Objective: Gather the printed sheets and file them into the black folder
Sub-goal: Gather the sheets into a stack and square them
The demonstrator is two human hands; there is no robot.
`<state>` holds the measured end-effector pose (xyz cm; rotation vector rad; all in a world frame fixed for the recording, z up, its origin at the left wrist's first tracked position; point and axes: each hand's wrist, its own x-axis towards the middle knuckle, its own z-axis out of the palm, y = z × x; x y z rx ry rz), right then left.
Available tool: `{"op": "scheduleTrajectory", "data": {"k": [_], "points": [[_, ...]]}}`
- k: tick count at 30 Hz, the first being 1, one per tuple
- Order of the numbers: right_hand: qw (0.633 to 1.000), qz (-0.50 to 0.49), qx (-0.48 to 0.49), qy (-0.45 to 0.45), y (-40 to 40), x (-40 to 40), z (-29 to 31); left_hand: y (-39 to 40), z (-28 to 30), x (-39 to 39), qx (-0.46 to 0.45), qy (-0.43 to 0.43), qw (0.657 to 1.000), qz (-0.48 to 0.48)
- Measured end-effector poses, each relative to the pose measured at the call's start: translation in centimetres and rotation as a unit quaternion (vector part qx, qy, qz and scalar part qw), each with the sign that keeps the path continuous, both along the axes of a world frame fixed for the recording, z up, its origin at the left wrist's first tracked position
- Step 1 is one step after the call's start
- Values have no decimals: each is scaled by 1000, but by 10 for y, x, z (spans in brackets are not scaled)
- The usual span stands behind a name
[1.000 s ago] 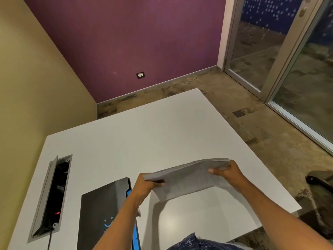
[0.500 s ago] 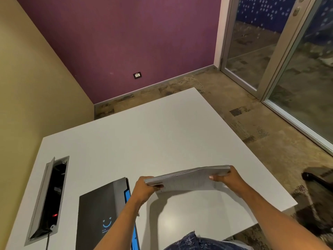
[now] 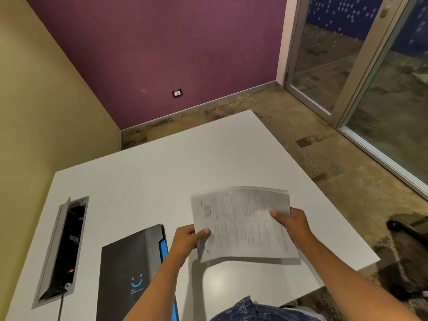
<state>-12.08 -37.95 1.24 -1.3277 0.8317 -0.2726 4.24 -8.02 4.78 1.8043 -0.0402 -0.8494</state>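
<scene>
A stack of printed sheets (image 3: 243,224) is held above the white table (image 3: 162,177), tilted so its printed face is toward me; the stack looks blurred. My left hand (image 3: 187,237) pinches its lower left edge. My right hand (image 3: 293,222) grips its right edge with the thumb on top. The black folder (image 3: 129,269), with a blue edge and a blue smiley logo, lies closed on the table to the left of my left forearm.
A grey cable hatch (image 3: 62,249) stands open in the table at the left, with a cable leading out of it. The table's right edge drops to a patterned floor. A dark chair part (image 3: 407,230) shows at far right. Glass doors stand behind.
The stack was held nearly edge-on and flat; it has now tipped up so its printed face shows. Both hands kept their grip and shifted slightly.
</scene>
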Motion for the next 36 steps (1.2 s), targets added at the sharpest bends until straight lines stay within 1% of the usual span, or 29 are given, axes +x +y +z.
{"op": "scheduleTrajectory", "data": {"k": [2,3,5,7,9,13,16,18,20,21,23,25,27,29,31,34,36], "points": [[998,-44,33,-16,2,3,1,0,0,0,-13,46,998,47],[996,-67,57,-32,3,5,2,-1,-1,0,-50,94,991,77],[985,-104,115,-75,9,10,6,-5,1,-3,-157,183,963,117],[972,-114,169,-119,19,15,11,-15,8,-6,-219,225,941,123],[961,-108,204,-151,30,20,13,-31,16,-12,-225,222,942,110],[952,-109,224,-176,48,27,9,-60,21,-25,-167,205,955,134],[950,-80,233,-192,56,28,4,-69,25,-31,-173,195,960,104],[950,-62,239,-192,62,25,2,-72,26,-33,-204,178,956,117],[953,-40,241,-180,67,22,-1,-73,24,-31,-225,139,953,150],[955,-26,242,-170,68,19,-3,-72,22,-30,-210,113,957,164],[956,1,251,-153,67,16,-5,-66,19,-25,-150,74,969,180],[954,18,264,-141,61,10,-8,-58,16,-21,-119,55,976,174],[958,15,261,-118,49,2,-10,-51,11,-17,-94,46,982,155],[969,11,235,-77,34,-7,-12,-42,5,-15,-67,43,987,139],[977,32,209,-28,20,-15,-14,-34,-3,-16,-50,42,990,124],[981,104,148,66,12,-16,-14,-25,-15,-22,-39,45,993,103],[977,156,96,110,16,-11,-15,-21,-21,-27,-22,46,996,76]]}}
